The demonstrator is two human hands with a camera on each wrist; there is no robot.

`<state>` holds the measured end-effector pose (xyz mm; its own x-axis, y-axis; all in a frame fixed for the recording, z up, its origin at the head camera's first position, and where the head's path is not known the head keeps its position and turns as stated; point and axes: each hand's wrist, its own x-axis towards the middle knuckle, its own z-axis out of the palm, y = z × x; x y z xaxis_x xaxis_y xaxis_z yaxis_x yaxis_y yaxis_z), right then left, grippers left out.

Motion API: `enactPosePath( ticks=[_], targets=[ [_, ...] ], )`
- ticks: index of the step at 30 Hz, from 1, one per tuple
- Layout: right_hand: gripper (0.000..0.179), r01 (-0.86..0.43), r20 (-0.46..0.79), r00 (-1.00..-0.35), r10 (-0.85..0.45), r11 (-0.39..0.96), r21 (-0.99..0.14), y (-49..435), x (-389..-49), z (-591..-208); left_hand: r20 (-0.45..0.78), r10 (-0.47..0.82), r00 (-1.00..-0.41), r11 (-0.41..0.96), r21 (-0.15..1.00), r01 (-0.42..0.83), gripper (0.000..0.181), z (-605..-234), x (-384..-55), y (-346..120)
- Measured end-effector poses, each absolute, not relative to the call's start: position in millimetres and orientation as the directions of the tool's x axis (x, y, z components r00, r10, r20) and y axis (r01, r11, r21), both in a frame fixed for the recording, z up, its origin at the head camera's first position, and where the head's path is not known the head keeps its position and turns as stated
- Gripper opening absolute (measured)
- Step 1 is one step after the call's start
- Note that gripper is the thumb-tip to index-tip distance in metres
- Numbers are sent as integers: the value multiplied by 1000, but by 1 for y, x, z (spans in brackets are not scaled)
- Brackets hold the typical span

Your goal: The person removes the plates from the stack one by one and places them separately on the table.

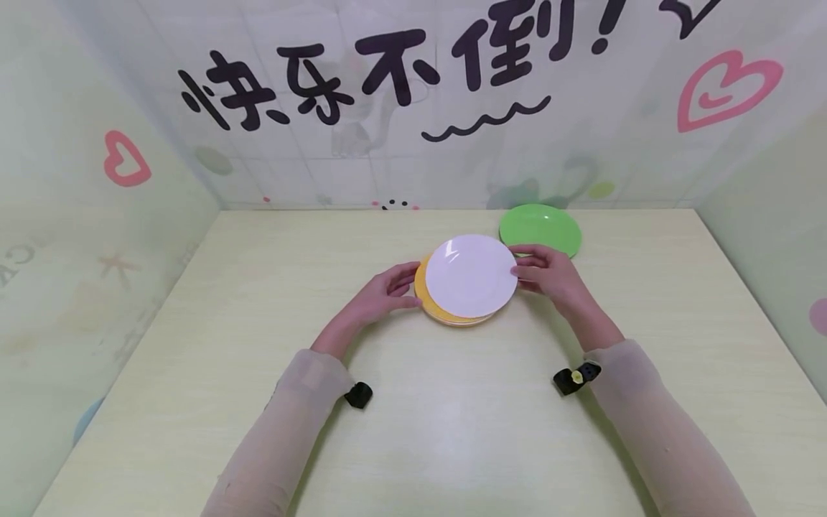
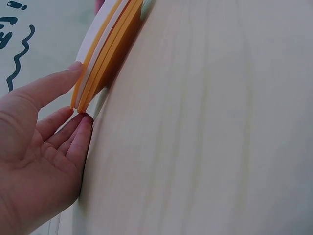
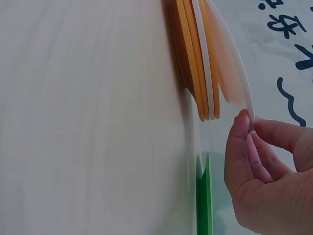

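A stack of plates, orange with a white one among them, stands on the table. Above it, a white plate is tilted, its right side raised off the stack. My right hand pinches the white plate's right rim between thumb and fingers. At the stack's left edge, my left hand holds the rim, thumb and fingertips against it. The left wrist view shows the thumb on the upper orange plate and fingertips lower on the rim. In the right wrist view a gap separates the white plate from the stack.
A green plate lies behind and right of the stack, near the table's back edge. The pale wooden table is bounded by printed sheets at the back and on both sides.
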<state>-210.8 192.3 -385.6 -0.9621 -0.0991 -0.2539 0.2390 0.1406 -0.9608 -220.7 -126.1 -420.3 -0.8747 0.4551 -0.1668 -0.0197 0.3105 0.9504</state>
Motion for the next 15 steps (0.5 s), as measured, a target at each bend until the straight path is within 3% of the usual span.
enactPosePath(
  ticks=[15],
  targets=[
    [51, 214, -217, -976, -33, 77, -974, 205, -212, -382, -179, 449, -875, 323, 946, -28, 73, -418, -220, -126]
  ],
)
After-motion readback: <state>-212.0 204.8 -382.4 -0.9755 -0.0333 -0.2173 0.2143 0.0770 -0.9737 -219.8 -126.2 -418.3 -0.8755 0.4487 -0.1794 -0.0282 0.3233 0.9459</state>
